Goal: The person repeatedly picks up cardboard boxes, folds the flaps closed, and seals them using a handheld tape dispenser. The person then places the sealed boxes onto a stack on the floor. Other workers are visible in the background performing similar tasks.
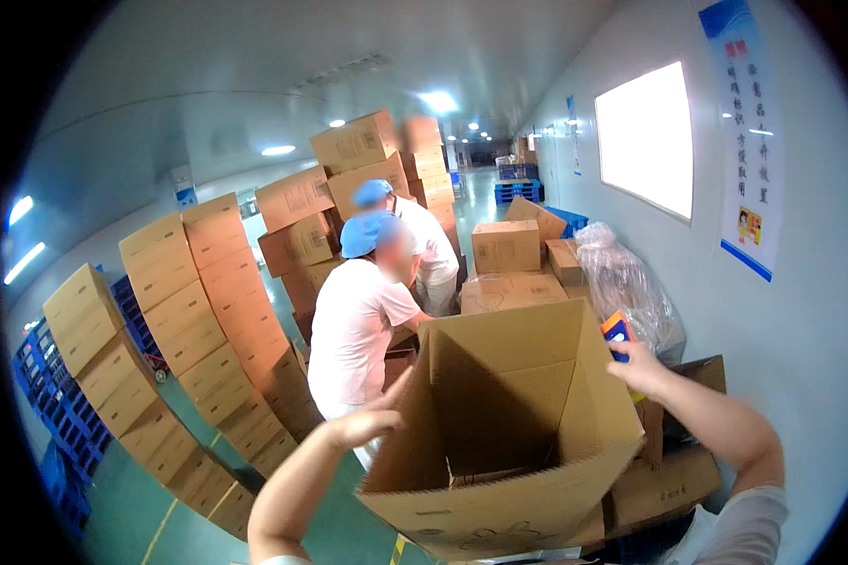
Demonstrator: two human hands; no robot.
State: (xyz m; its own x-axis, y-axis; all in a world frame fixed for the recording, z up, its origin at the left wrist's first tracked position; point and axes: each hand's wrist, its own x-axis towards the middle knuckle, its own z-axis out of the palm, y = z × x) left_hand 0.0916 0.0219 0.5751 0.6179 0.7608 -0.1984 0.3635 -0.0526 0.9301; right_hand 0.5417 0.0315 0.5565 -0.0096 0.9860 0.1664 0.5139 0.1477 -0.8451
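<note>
A large open cardboard box [499, 518] stands right in front of me, its flaps raised and its inside dark, with a bit of cardboard visible low down. At its left wall is my left hand [363, 426], fingers stretched out and nothing seen in them. My right hand [639, 369] is beside the box's right far corner, closed around a small flat orange-and-blue thing [618, 331] whose kind I cannot make out. Whether either hand touches the box is hard to tell.
Two people in blue caps and white shirts [349, 330] bend over cartons just beyond the box. Tall carton stacks [188, 320] rise at the left, near blue pallets [61, 410]. Cartons [506, 247] and clear plastic wrap [627, 282] lie along the right wall.
</note>
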